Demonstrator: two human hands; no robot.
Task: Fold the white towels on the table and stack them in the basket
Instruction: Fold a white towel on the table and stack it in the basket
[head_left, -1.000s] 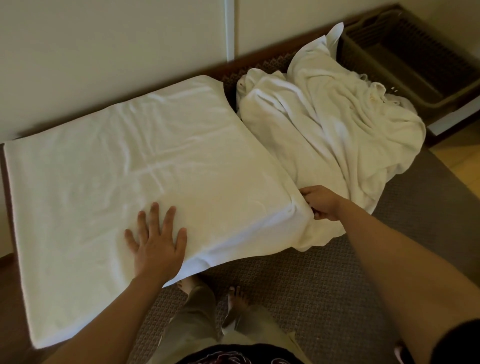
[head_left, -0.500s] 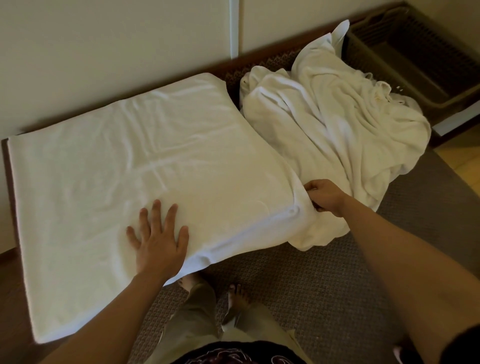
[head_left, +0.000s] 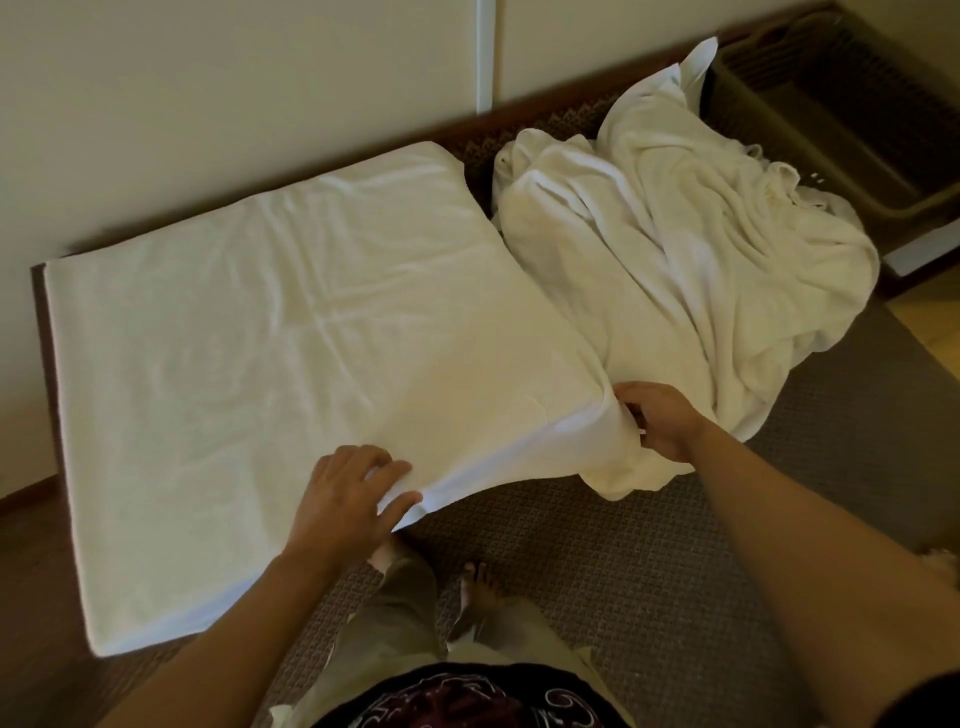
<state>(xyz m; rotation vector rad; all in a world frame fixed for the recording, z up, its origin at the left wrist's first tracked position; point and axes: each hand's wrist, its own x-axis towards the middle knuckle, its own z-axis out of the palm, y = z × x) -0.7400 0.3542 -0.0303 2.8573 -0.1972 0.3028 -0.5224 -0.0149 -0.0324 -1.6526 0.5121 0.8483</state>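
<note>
Left hand (head_left: 347, 493) pinches the near edge of the spread white towel (head_left: 291, 374) at lower centre of the frame, thumb under the hem and fingers curled on top, while the right hand (head_left: 655, 421) grips the same towel's near right corner, fingers closed round a bunched bit of cloth. Holding one edge at two spaced points likely serves to keep it taut and straight, so it can be carried over in a clean fold rather than sagging in the middle. That towel lies flat across the left and centre of the tabletop (head_left: 39, 322), covering most of it, which gives a smooth base for folding. Beside it, at right of centre, a heap of unfolded towels (head_left: 691, 270) waits, partly hanging off the near side. In the upper right corner sits the brown basket (head_left: 810, 119), apparently holding no folded towels yet, so the task looks to be at an early stage
</note>
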